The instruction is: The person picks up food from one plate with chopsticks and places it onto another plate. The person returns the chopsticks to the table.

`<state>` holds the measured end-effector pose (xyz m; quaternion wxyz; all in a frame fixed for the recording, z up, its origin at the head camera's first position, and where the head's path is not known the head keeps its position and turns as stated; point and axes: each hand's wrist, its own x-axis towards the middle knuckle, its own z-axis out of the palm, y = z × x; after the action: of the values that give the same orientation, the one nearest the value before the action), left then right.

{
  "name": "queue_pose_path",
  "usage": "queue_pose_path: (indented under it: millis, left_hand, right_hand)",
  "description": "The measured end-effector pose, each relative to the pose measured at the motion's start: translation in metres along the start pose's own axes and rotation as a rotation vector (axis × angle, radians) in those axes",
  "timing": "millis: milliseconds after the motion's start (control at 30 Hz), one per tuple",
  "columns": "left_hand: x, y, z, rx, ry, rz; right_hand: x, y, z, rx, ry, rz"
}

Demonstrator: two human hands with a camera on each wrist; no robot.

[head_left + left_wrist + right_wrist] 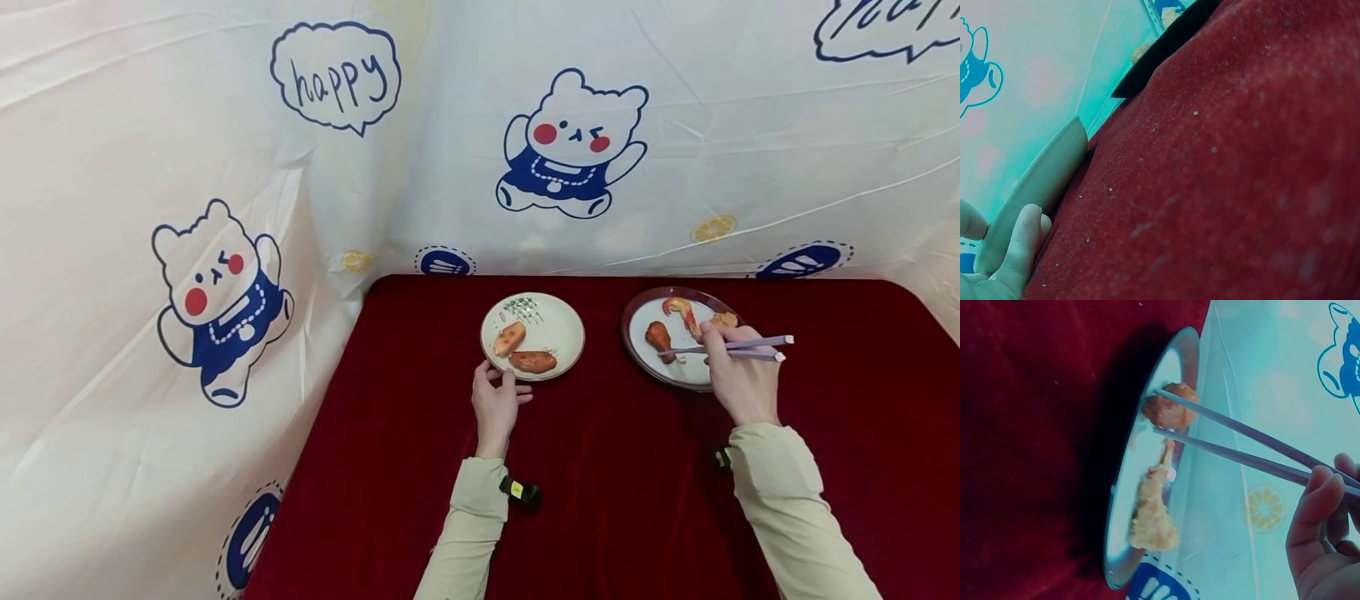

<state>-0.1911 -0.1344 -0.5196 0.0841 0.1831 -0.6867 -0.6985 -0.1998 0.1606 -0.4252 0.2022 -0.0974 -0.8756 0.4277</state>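
Note:
At the near rim of a cream plate (562, 333), my left hand (497, 408) grips the edge, a finger on either side of it in the left wrist view. On that plate lie a golden oval piece of food (510, 339) and a brown chicken-wing-like piece (532, 361). My right hand (742, 379) holds a pair of pale purple chopsticks (1254, 459), tips apart, over a round plate (632, 346) with a dark rim. The tips are at a glazed brown piece of meat (657, 335); whether both touch it I cannot tell.
Also on the dark-rimmed plate are a red-orange shrimp-like piece (680, 312) and a battered fried piece (1152, 519). A dark red cloth (600, 467) covers the table. Behind and to the left hangs a printed white sheet (450, 125).

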Motion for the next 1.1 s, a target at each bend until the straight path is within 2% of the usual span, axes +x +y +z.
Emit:
queue_pose_path:
  millis: [167, 267, 500, 600, 733, 833, 1100]
  left_hand:
    - [0.001, 0.0, 0.0, -0.008, -0.001, -0.006]
    - [0.001, -0.001, 0.0, -0.011, -0.003, -0.008]
    - [0.001, -0.001, 0.0, -0.008, -0.002, -0.002]
    - [0.001, -0.001, 0.0, -0.01, -0.003, -0.002]
    - [0.001, -0.001, 0.0, -0.018, -0.006, -0.001]
    - [0.001, 0.0, -0.001, -0.021, -0.008, 0.002]
    - [0.001, 0.0, -0.001, -0.009, -0.008, -0.002]
  right_hand:
    - [-0.001, 0.004, 0.004, 0.007, 0.033, 0.079]
    - [-0.001, 0.009, 0.008, 0.068, 0.073, 0.146]
    - [-0.003, 0.021, 0.021, 0.348, 0.174, 0.219]
    - [-0.005, 0.025, 0.024, 0.35, 0.193, 0.19]
    - [-0.008, 0.026, 0.027, 0.261, 0.207, 0.073]
    - [-0.009, 0.027, 0.028, 0.237, 0.206, 0.007]
    - [-0.013, 0.03, 0.03, 0.253, 0.201, -0.013]
